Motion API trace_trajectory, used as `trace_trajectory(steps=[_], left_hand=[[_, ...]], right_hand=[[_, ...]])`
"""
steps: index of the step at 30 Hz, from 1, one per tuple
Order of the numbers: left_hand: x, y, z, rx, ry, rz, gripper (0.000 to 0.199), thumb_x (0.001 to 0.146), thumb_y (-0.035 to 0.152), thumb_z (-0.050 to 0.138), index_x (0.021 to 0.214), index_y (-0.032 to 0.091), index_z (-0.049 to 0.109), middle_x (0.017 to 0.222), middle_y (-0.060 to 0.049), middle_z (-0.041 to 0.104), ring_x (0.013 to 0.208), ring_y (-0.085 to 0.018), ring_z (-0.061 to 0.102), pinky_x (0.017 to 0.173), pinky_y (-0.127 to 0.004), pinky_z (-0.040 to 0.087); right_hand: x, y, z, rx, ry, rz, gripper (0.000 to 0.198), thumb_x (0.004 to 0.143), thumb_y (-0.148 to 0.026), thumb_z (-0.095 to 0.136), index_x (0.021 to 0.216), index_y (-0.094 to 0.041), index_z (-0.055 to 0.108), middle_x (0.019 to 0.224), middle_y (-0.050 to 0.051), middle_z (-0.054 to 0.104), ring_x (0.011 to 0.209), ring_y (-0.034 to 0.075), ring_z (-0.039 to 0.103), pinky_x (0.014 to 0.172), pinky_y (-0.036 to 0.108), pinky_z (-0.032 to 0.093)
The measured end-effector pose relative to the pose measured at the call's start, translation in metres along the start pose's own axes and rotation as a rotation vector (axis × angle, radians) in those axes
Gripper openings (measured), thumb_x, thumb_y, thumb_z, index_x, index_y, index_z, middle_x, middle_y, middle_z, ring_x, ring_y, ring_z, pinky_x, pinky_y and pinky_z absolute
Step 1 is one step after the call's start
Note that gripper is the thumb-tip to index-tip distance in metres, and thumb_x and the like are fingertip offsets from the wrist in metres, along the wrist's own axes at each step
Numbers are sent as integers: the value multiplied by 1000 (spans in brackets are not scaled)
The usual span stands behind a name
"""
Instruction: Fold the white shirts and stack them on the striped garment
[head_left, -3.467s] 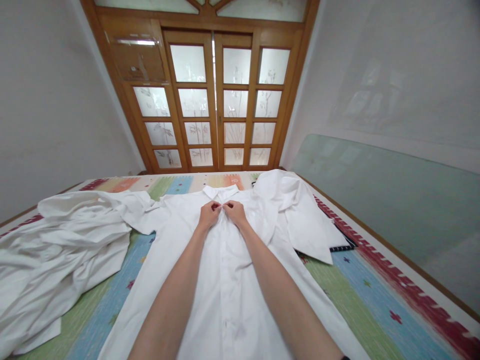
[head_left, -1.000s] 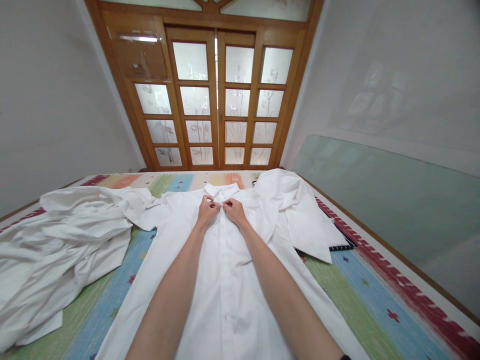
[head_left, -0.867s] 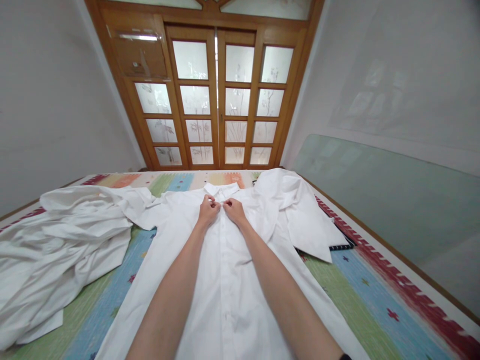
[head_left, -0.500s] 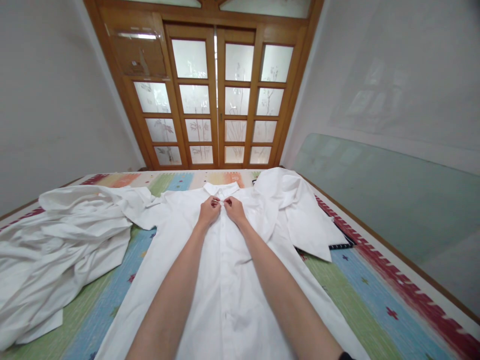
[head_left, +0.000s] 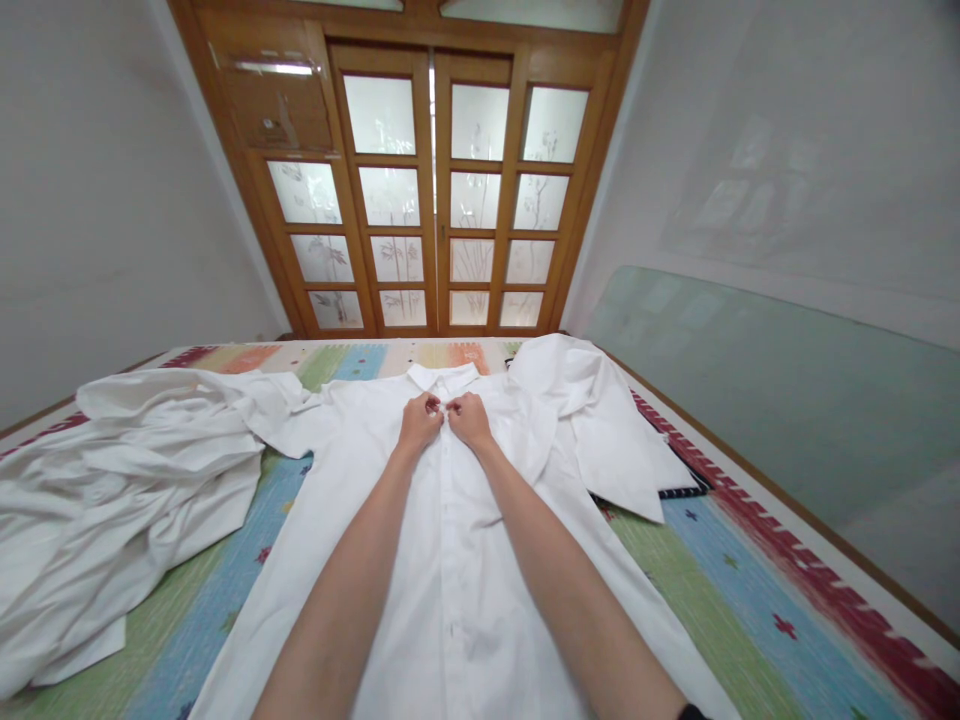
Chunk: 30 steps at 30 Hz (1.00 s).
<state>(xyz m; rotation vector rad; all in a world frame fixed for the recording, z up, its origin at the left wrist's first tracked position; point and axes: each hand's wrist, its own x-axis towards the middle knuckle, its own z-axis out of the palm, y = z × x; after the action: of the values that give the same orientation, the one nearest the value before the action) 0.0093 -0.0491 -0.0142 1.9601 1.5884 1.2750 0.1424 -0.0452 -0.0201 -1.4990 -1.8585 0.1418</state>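
Note:
A white button-up shirt (head_left: 450, 560) lies flat, front up, on a striped multicoloured bed cover (head_left: 750, 590), collar (head_left: 442, 378) pointing away from me. My left hand (head_left: 418, 422) and my right hand (head_left: 471, 420) meet at the placket just below the collar. Both pinch the shirt's front edges together with closed fingertips, thumbs nearly touching. What sits between the fingertips is too small to make out. My forearms stretch over the shirt's front.
A crumpled heap of white garments (head_left: 112, 490) lies to the left. Another white garment (head_left: 600, 420) lies to the right, over a dark patterned item (head_left: 679, 490). A wooden glazed door (head_left: 427, 190) stands beyond the bed, and a wall panel (head_left: 787, 400) runs along the right.
Both hands stay at the same spot under the collar, with only small finger movements at the placket. The view has shifted slightly.

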Motion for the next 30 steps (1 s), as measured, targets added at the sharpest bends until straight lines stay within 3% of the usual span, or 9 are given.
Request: trace_trajectory(steps=[4,9,12,17,23,27,30], left_hand=[[-5,2,0,214,6,73,15,79,15,56,90,20,66,101,-12,69,99,-27,60,90,-40,43],[-17,8,-6,403,-98,74,26,91,16,40,100,20,64,106,-15,68,105,-29,60,91,-42,40],[-26,11,-12,470,-166,93,30,92,15,38,112,17,60,117,-18,65,115,-29,58,96,-42,39],[-44,14,-25,558,-252,141,33,95,17,37,123,14,53,135,-18,56,131,-26,47,107,-41,34],[-67,25,-38,601,-239,175,31,98,24,34,115,17,59,128,-12,63,126,-22,53,107,-37,37],[-77,28,-48,607,-242,106,36,99,27,31,119,16,59,129,-13,63,128,-23,51,109,-40,35],[-80,17,-63,660,-249,-19,43,98,31,31,131,13,53,142,-15,52,136,-27,41,114,-50,27]], right_hand=[[-5,-4,-1,-90,24,-138,37,79,-9,52,112,-17,67,125,12,63,116,24,51,98,35,38],[-10,-13,-2,-220,-125,-143,28,87,-13,47,105,-18,67,109,11,70,103,22,61,99,35,37],[-11,-16,-4,-263,-178,-155,28,91,-17,45,109,-17,66,117,14,68,108,23,61,96,34,39],[-8,-18,-6,-325,-310,-188,44,97,-23,33,137,-13,50,148,14,44,135,24,41,109,40,29],[5,-20,-11,-311,-462,-87,53,101,-29,18,149,-17,34,158,7,28,142,24,28,115,47,18],[17,-19,-10,-285,-496,-30,55,101,-29,10,149,-19,35,158,6,28,143,23,28,115,48,17],[24,-15,-7,-308,-497,-25,55,100,-27,12,151,-20,32,157,7,31,143,23,27,115,48,18]])
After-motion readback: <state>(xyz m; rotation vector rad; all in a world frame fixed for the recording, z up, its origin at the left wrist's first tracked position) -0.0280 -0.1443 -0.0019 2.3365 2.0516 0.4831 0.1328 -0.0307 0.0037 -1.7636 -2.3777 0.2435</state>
